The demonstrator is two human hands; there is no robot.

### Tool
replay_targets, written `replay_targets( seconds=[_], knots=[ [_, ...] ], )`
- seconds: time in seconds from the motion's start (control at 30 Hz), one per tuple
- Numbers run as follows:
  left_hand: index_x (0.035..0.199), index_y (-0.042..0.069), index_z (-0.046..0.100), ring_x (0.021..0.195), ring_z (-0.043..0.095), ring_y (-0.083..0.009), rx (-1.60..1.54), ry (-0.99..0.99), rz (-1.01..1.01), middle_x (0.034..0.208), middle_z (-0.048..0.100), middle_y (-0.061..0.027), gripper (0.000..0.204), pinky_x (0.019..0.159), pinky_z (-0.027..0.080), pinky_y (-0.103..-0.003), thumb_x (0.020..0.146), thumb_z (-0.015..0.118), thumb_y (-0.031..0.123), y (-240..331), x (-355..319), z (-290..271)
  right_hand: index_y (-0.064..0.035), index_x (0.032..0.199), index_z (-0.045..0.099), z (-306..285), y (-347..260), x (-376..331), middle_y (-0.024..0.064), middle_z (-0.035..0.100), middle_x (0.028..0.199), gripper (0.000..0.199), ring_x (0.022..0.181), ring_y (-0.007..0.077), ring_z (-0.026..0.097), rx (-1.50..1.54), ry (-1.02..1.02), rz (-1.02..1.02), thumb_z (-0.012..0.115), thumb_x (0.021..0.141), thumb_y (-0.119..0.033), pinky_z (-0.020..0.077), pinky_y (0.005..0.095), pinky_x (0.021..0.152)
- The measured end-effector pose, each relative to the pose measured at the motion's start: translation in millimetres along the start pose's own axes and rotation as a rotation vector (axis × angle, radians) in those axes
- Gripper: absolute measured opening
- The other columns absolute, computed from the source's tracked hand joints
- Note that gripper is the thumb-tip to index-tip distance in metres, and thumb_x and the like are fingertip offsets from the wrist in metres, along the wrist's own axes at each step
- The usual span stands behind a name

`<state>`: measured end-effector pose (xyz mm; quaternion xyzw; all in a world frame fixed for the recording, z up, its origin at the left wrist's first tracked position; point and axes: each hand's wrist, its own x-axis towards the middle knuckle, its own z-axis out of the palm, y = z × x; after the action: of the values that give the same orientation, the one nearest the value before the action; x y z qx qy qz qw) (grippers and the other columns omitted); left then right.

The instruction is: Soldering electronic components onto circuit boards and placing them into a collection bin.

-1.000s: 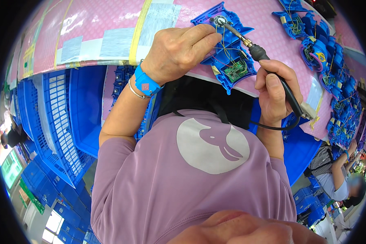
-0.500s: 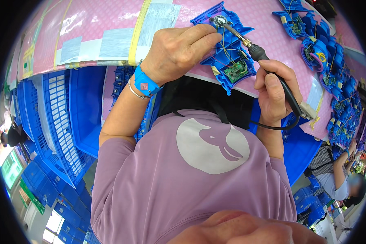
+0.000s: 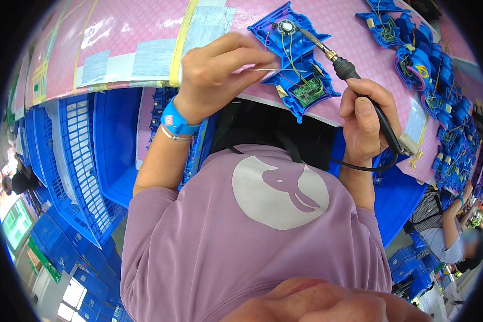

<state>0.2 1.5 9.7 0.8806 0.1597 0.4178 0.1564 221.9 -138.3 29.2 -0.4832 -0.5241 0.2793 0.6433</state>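
My right hand (image 3: 367,115) grips the black handle of a soldering iron (image 3: 344,70), its metal tip beside a small round speaker (image 3: 287,27). The speaker sits in an open blue plastic housing (image 3: 278,45). Thin wires run from there to a green circuit board (image 3: 307,92) in the lower part of the housing. My left hand (image 3: 220,75), slightly blurred, is closed just left of the housing. A thin silvery strand, which looks like solder wire (image 3: 264,69), sticks out from its fingers toward the housing.
More blue housings with boards and wires (image 3: 413,64) are heaped along the right side of the pink-covered table (image 3: 354,32). Blue crates (image 3: 112,145) stand below its front edge at left. The iron's black cord (image 3: 370,168) hangs by my right wrist. Another person (image 3: 445,236) works at far right.
My left hand has drawn back left and down from the speaker, with the strand now showing. The housing has shifted slightly, and the iron's tip has moved a little right of the speaker.
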Motion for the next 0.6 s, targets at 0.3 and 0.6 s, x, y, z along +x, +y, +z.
replay_targets(
  seconds=[0.3, 0.6],
  knots=[
    [0.11, 0.01, 0.073, 0.086, 0.071, -0.0236, -0.238, -0.203, -0.194, 0.115, 0.071, -0.0063, 0.038, 0.068, 0.059, -0.03, 0.074, 0.08, 0.0, 22, -6, 5, 0.0138, 0.11, 0.062, -11, -22, -13, 0.0133, 0.06, 0.077, 0.031, 0.064, 0.0149, 0.053, -0.028, 0.129, 0.003, 0.058, 0.092, -0.011, 0.041, 0.0259, 0.058],
    [0.102, 0.01, 0.071, 0.092, 0.07, -0.0296, 0.015, -0.287, -0.085, 0.103, 0.071, -0.0082, 0.026, 0.079, 0.056, -0.036, 0.079, 0.072, -0.002, -31, 21, -24, 0.0121, 0.111, 0.064, -37, -49, -36, 0.0118, 0.059, 0.076, 0.03, 0.063, 0.0132, 0.052, -0.073, 0.286, -0.177, 0.056, 0.094, -0.011, 0.0392, 0.0241, 0.055]
  ],
)
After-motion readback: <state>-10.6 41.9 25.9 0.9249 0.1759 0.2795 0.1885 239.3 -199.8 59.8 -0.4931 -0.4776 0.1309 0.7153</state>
